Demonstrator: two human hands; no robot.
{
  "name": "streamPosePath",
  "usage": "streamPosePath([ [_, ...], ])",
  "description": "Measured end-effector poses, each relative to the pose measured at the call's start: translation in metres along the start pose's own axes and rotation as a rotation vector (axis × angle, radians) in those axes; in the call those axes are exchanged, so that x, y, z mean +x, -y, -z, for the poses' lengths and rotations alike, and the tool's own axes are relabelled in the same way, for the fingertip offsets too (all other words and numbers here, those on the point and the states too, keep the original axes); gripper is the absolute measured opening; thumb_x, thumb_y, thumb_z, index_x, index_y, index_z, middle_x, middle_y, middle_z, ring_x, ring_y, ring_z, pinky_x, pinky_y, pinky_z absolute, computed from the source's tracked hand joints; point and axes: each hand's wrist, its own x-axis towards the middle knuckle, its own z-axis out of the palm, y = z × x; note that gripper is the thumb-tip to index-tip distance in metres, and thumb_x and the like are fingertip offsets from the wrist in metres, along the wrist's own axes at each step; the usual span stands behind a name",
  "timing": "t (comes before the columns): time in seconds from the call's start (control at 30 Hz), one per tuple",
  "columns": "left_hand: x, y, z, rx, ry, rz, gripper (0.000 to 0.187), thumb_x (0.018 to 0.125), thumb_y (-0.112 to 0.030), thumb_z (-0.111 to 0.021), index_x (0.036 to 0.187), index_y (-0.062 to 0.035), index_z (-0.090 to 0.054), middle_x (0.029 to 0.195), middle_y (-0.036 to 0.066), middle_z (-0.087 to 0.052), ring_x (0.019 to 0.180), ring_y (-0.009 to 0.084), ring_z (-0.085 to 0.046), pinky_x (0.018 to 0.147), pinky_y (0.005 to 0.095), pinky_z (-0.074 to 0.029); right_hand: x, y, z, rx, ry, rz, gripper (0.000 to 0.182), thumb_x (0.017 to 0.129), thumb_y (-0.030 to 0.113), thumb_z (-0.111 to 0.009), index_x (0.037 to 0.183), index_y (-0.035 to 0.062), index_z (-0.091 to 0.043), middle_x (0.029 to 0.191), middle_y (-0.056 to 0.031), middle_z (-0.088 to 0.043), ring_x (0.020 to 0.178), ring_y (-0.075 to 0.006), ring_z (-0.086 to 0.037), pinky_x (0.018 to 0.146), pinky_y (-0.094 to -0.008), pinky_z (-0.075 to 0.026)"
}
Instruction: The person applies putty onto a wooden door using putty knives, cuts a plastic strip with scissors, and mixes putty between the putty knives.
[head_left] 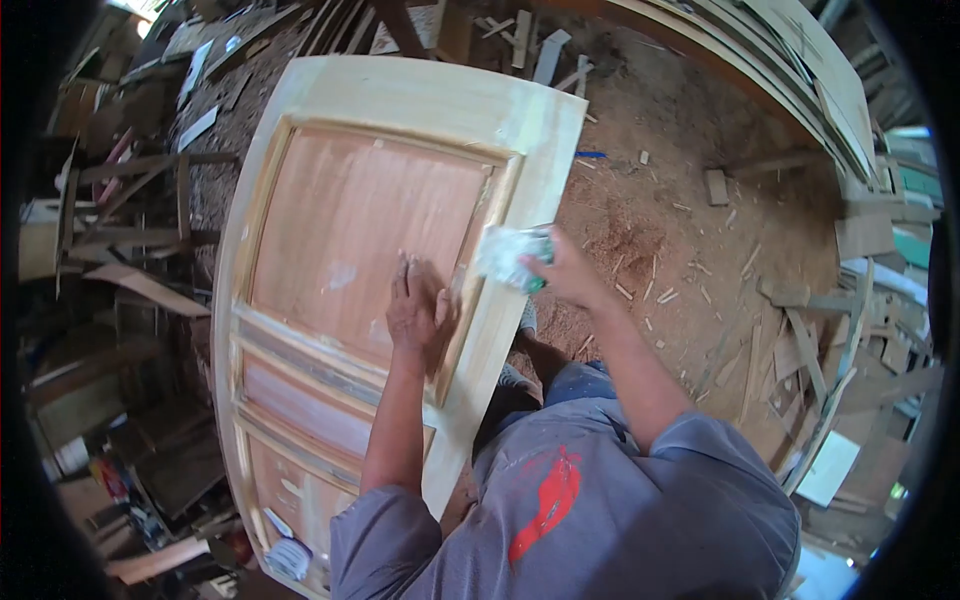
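Brown dirt floor [700,125], strewn with reddish sawdust [628,238], pale thin wood slivers [654,270]. Small pale wooden block [644,157] near narrow blue strip [591,154].

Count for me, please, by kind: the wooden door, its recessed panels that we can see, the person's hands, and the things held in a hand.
Door: 1
Recessed panels: 3 (large panel, narrow panel, lower panel)
Hands: 2 (left hand, right hand)
Held things: 1 (white-and-green bundle)
Total: 7
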Motion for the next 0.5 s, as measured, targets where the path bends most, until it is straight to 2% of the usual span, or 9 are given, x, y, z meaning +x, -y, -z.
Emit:
streamPosePath([
  [0.03,-0.005,-0.008,0.008,-0.014,-0.007,0.033,0.068,0.092,-0.032,-0.065,0.147,0.002,-0.043,0.154,0.028,-0.042,0.138,0.0462,-0.046,0.109,0.0497,-0.047,0.0,0.001,0.011,0.046,-0.037,-0.05,0.034,0.092,0.013,-0.077,0.118,0.0006,-0.06,0.091,-0.0068,-0.07,0.085,-0.0163,-0.068,0.081,-0.0328,-0.057],
  [0.1,-0.013,0.009,0.004,-0.061,-0.054,0.078,0.066,0.092,-0.032,-0.065,0.146,0.0003,-0.044,0.154,0.026,-0.043,0.136,0.0449,-0.048,0.104,0.0486,-0.05,-0.001,0.022,0.034,-0.115,-0.08,-0.107,0.028,0.093,0.013,-0.076,0.112,0.0001,-0.061,0.089,-0.0049,-0.069,0.088,-0.0164,-0.067,0.082,-0.0334,-0.056],
  [0.13,-0.016,0.016,0.003,-0.088,-0.076,0.1,0.065,0.093,-0.032,-0.065,0.146,-0.0006,-0.044,0.153,0.025,-0.043,0.135,0.0443,-0.05,0.102,0.048,-0.052,0.001,0.026,0.042,-0.093,-0.106,-0.101,0.027,0.092,0.014,-0.076,0.11,0.0004,-0.061,0.089,-0.0047,-0.069,0.088,-0.0156,-0.067,0.081,-0.0339,-0.056],
  [0.2,-0.009,0.033,0.0,-0.031,-0.175,0.103,0.065,0.091,-0.032,-0.067,0.144,-0.0009,-0.046,0.153,0.025,-0.044,0.138,0.0439,-0.047,0.109,0.0513,-0.046,0.008,0.034,0.049,-0.056,-0.161,-0.095,0.025,0.092,0.014,-0.076,0.107,0.0008,-0.061,0.088,-0.0044,-0.069,0.088,-0.0139,-0.066,0.079,-0.0348,-0.056],
  [0.3,0.011,0.064,-0.01,0.115,-0.266,0.071,0.065,0.089,-0.033,-0.068,0.142,-0.0015,-0.047,0.153,0.025,-0.043,0.144,0.043,-0.04,0.119,0.057,-0.032,0.028,0.055,0.032,-0.439,-0.229,0.106,0.024,0.092,0.015,-0.075,0.104,0.0015,-0.06,0.087,-0.0084,-0.07,0.082,-0.018,-0.069,0.075,-0.0372,-0.054],
  [0.33,0.016,0.07,-0.014,0.176,-0.282,0.057,0.065,0.089,-0.034,-0.068,0.141,-0.0016,-0.047,0.153,0.025,-0.043,0.145,0.0426,-0.037,0.122,0.059,-0.026,0.037,0.064,0.023,-0.527,-0.191,0.155,0.022,0.092,0.016,-0.073,0.104,0.0018,-0.061,0.088,-0.0107,-0.071,0.083,-0.0215,-0.07,0.075,-0.0389,-0.054],
  [0.43,0.021,0.075,-0.019,0.098,-0.309,0.083,0.069,0.085,-0.037,-0.07,0.14,-0.0024,-0.048,0.154,0.024,-0.042,0.149,0.0415,-0.031,0.125,0.0622,-0.014,0.07,0.083,-0.013,-0.812,-0.059,0.293,0.016,0.093,0.015,-0.068,0.103,0.0027,-0.064,0.091,-0.0167,-0.072,0.086,-0.0318,-0.071,0.075,-0.0443,-0.053],
  [0.5,0.018,0.079,-0.021,0.092,-0.304,0.103,0.071,0.083,-0.037,-0.07,0.141,-0.0024,-0.048,0.155,0.024,-0.041,0.149,0.0417,-0.031,0.125,0.0615,-0.015,0.099,0.086,-0.034,-1.037,0.042,0.392,0.013,0.092,0.012,-0.064,0.101,0.0033,-0.066,0.093,-0.0194,-0.072,0.089,-0.0382,-0.07,0.077,-0.0481,-0.053],
])
